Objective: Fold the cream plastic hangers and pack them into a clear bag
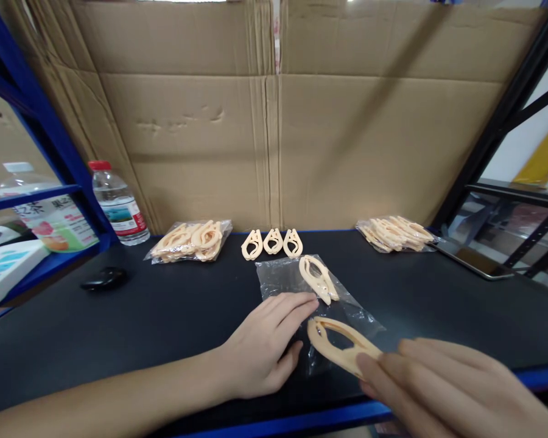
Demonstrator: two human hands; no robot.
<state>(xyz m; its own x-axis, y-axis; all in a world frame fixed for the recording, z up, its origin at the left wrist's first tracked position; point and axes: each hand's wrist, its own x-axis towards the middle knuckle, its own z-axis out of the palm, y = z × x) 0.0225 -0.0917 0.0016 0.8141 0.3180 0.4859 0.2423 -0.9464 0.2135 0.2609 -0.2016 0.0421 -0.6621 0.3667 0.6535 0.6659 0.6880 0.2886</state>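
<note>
Your right hand (456,383) is pinching a cream folded hanger (332,353) by one end, between the thumb and fingers. That hanger is in the air above the near part of the clear plastic bag (278,281). Your left hand (267,344) is low at the bag, with its thumb apart from its fingers. I can't tell if it is pinching the thin plastic or just resting on it. Another folded hanger (308,275) lies at the bag's far right side, and I can't be sure if it is inside or on top.

Watch out for a few things. You have only one end of the hanger, so it could tip or twist if it bumps something. Its far end is close to your left fingers and could poke them. It could also catch the bag and rip or crumple it, because the plastic looks very thin. If your left hand isn't really holding on, the bag could slide over the smooth black table (187,298). A push that way could knock the three folded hangers (273,233) out of their row.
</note>
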